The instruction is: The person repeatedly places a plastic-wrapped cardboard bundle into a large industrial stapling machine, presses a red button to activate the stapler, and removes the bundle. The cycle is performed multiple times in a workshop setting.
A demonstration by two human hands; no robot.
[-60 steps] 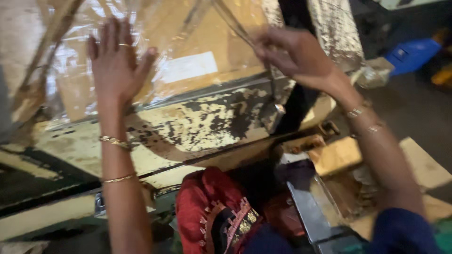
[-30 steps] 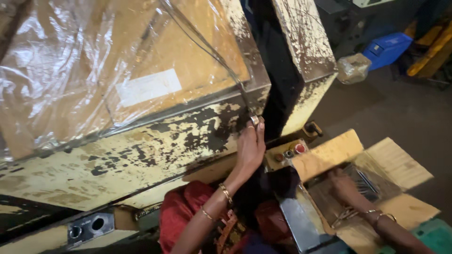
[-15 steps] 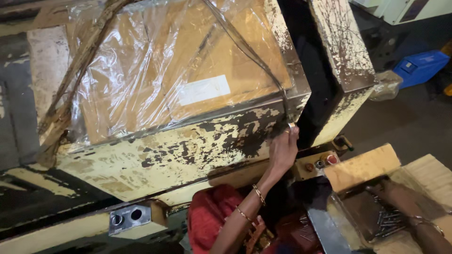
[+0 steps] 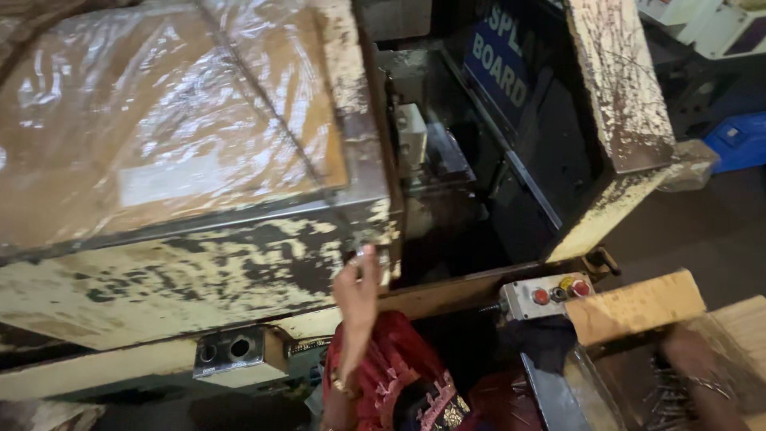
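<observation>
My left hand is raised to the lower right corner of a big machine with chipped cream paint. Its fingertips touch a small shiny metal bit at that corner; whether they grip it is unclear. My right hand is low at the right, dim and blurred, and rests in a tray of small metal nails. A cardboard panel wrapped in clear plastic covers the machine's top. A dark strap runs across it towards the corner.
A grey control box with red and yellow buttons sits beside a wooden block. A dark gap opens between the machine and a chipped cream post. A blue crate stands far right. Red cloth covers my lap.
The view has moved closer and to the right, showing the dark gap. My left hand stays at the machine's corner. My right hand stays low in the nail tray.
</observation>
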